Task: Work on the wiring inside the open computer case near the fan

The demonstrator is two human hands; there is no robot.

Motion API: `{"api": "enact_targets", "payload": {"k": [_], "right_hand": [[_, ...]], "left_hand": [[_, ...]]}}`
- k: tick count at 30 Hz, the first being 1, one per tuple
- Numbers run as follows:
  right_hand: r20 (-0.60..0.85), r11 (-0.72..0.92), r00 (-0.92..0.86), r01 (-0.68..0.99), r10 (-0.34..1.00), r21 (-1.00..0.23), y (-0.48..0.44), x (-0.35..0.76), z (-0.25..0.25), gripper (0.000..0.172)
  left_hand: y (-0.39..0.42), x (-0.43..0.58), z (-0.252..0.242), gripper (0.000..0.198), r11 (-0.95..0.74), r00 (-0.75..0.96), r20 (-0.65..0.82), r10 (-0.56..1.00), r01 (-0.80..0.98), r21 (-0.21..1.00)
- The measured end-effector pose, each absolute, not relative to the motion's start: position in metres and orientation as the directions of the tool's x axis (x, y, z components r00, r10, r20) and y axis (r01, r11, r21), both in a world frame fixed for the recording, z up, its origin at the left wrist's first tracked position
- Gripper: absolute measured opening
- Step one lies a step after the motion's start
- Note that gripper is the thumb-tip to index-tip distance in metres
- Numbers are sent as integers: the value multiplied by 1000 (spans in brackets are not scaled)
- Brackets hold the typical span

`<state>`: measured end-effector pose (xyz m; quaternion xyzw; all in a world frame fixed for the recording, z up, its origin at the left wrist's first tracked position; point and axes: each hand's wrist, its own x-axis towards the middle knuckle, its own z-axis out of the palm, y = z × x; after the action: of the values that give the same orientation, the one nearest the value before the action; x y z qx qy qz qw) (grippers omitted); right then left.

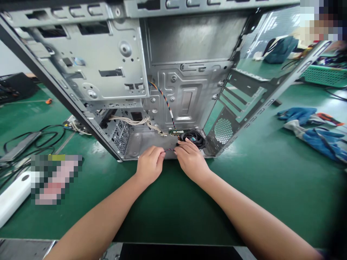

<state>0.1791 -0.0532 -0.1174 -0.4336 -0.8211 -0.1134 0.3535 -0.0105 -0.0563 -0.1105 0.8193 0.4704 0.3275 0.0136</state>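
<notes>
A thin twisted cable (169,149) runs between my two hands at the front edge of an open metal computer case (187,90). My left hand (150,162) pinches one stretch of it. My right hand (193,159) grips the other stretch, close beside a black cooling fan (193,139) lying on the case floor. Behind the hands lies a small green circuit board (176,132). From the drive cage (108,65) a multicoloured twisted cable (164,96) hangs down towards that board. White wires (138,121) lie at the lower left inside the case.
Blue-and-grey gloves (317,133) and an orange-handled tool (329,117) lie on the green table (249,180) at the right. Behind them is a green basket (325,75). At the left are black cables (40,131), an adapter (20,146) and a white bar (16,195).
</notes>
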Motion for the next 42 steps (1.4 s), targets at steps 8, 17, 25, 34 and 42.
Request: {"api": "enact_targets", "payload": {"k": [8,17,25,34,42], "right_hand": [[646,485,-254,850,720,-206,-57,162,-119,23],[641,470,-280,870,715,-146,-61,155,-122,27],[618,404,-284,913,733,-59,-62,156,-121,19],[588,354,-256,934,767,-55,-59,167,-118,18],[628,386,-299,922,719,-2,-67,174,-119,20]], "left_hand": [[-53,-9,-110,16,-537,289,541,790,753,381],[-52,-9,-109,15,-536,286,534,795,744,399],[-52,-7,-109,16,-546,291,542,789,736,400],[-55,-2,-111,19,-569,348,518,782,738,363],[-55,-4,-110,22,-600,358,554,751,721,347]]}}
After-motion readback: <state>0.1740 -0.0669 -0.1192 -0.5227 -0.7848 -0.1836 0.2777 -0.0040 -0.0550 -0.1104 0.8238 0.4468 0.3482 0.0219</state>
